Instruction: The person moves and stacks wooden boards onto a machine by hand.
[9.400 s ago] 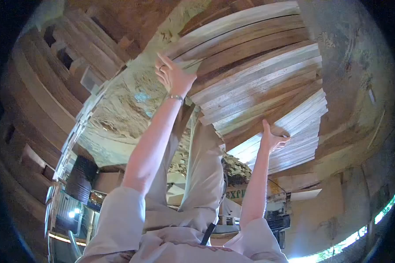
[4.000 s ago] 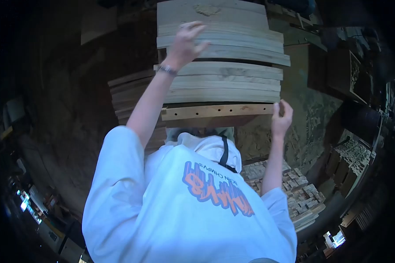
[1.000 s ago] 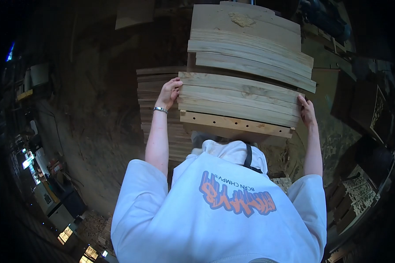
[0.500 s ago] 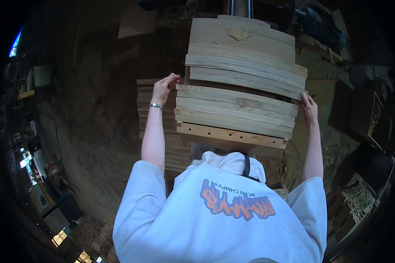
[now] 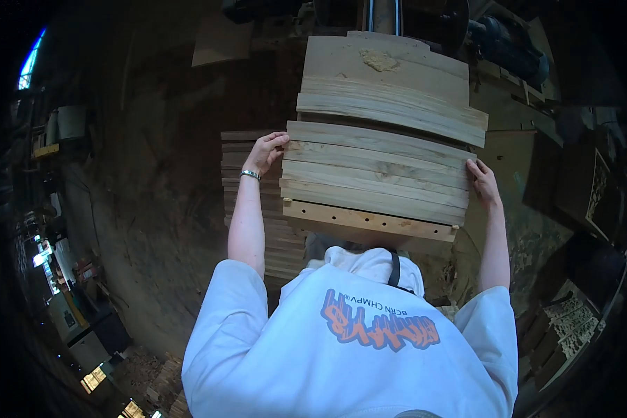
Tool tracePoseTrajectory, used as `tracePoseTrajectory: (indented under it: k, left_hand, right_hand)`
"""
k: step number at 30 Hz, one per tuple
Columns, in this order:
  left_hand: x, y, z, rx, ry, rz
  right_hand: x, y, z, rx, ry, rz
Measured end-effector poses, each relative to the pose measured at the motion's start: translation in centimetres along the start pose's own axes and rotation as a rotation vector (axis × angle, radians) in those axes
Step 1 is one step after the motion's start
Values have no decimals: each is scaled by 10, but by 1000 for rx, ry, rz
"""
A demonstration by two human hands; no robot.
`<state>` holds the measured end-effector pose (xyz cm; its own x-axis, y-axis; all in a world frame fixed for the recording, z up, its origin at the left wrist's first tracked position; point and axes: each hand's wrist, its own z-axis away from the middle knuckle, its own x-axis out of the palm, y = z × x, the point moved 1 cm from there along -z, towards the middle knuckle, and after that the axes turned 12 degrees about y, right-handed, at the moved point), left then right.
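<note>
My left hand (image 5: 268,152), with a metal-banded watch or bracelet (image 5: 251,174) at the wrist, has its fingertips against the left end of a long wooden board (image 5: 376,136). At the opposite end, the fingers of my right hand (image 5: 484,182) press against the same board. It lies along the far edge of a row of similar pale boards (image 5: 369,174) laid side by side. Nearest my body is a strip with several dark holes (image 5: 366,220). A dark gap separates the held board from another group of boards (image 5: 390,111) farther away.
A wide panel with a small heap of sawdust (image 5: 380,60) lies beyond the boards. More stacked boards (image 5: 240,174) stand lower on the left. A dark motor (image 5: 512,52) sits at the upper right, and a crate of wood pieces (image 5: 571,320) at the lower right.
Both hands have brought the board toward my body, from the far group to the near row. My left hand, earlier off the board's end, now touches it. The gap now lies behind this board.
</note>
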<state>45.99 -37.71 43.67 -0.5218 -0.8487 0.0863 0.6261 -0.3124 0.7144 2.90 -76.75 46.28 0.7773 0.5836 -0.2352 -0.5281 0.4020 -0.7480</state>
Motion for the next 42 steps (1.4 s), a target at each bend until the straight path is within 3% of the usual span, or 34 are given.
tracePoseTrajectory:
  k: [5,7,12,14,15,17,18,19,20,21,25,27,30,33,42]
  left_hand:
    - [3,2,-1,-15,-42,42]
    - [5,5,4,-29,-37,21]
    - [3,-6,-13,-44,-146,80]
    - [5,-2,-15,-40,-185,120]
    - [8,5,-13,-86,-181,174]
    - [18,23,-14,-131,-180,227]
    - [28,32,-18,-14,-5,-7]
    - [35,36,-23,104,176,-238]
    - [47,37,-25,224,209,-94]
    - [45,37,-30,226,210,-93]
    - [42,35,-31,271,240,-255]
    - [38,32,-23,251,245,-267]
    - [31,26,-13,89,97,-6]
    - [29,26,-13,29,54,31]
    - [30,29,-23,18,-51,4]
  right_hand:
    - [-2,0,-2,82,39,58]
    - [-1,3,-4,2,-68,-44]
    - [-6,10,-17,-28,-34,-66]
    - [-7,-18,-12,159,-58,212]
    - [-3,-18,-17,158,-58,211]
    - [3,-19,-30,54,136,-105]
    - [17,-38,-21,-84,302,-45]
    - [21,-36,-29,-86,297,-45]
    - [24,-32,-39,-191,318,97]
    - [27,-33,-41,-296,338,240]
    - [21,-35,-38,-304,317,254]
    - [13,-32,-35,-191,188,268]
    - [8,-23,-22,-177,160,193]
    - [-1,-24,-22,12,62,126]
    - [0,-29,-21,17,16,150]
